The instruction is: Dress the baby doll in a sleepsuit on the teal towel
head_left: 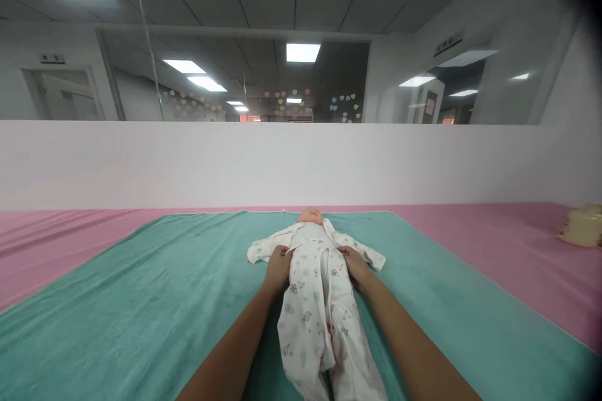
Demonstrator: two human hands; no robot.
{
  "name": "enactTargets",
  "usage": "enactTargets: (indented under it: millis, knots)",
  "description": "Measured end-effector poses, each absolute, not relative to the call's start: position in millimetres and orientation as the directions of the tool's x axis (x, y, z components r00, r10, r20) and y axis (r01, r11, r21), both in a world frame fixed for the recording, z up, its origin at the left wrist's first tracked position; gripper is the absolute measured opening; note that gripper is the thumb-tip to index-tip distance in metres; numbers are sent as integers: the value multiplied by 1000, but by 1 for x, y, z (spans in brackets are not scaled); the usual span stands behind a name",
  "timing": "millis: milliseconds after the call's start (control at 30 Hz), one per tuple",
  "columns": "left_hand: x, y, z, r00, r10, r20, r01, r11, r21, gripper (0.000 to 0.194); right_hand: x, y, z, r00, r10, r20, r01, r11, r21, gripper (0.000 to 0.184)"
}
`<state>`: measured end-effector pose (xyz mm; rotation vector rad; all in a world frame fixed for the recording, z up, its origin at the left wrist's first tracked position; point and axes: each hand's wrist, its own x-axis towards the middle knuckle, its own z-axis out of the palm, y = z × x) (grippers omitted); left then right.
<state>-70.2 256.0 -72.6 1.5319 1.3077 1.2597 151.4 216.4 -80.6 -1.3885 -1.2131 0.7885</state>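
A baby doll [311,215] lies on its back on a teal sheet [164,282], its head at the far end. It wears a white top [270,243] with its sleeves spread out, and white pants [305,291] with small printed figures. At the left side of the waist, my left hand [280,263] has its fingers closed on the edge of the pants. Opposite it, my right hand [354,264] pinches the waist edge on the right. The pants' legs reach toward me, with folds down the middle. My fingertips are partly hidden by the cloth.
Pink cloth [498,244] shows on both sides of the teal sheet. A pale yellow object [583,226] stands at the far right, partly blurred. Behind the doll rises a low white wall [263,163] with windows above it.
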Motion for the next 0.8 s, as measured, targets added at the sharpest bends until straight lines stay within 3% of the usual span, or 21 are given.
enactTargets:
  millis: [167,333,467,667,800]
  knots:
    - [-83,235,-65,97,984,151,272,-172,947,25,164,209,-80,260,962,79,113,51,-992,23]
    - [-96,231,-56,350,937,18,46,-36,998,13,167,215,-82,213,977,34,73,19,-997,14]
    - [-98,228,-57,540,842,-3,-78,53,996,23,165,214,-81,130,991,-26,6,-27,-1000,19]
    - [-90,217,-53,580,814,20,-196,115,974,17,171,211,-82,-76,996,-56,-171,-68,-983,27]
    - [-73,209,-51,450,892,42,-200,55,978,12,167,210,-83,54,998,43,-172,52,-984,28]
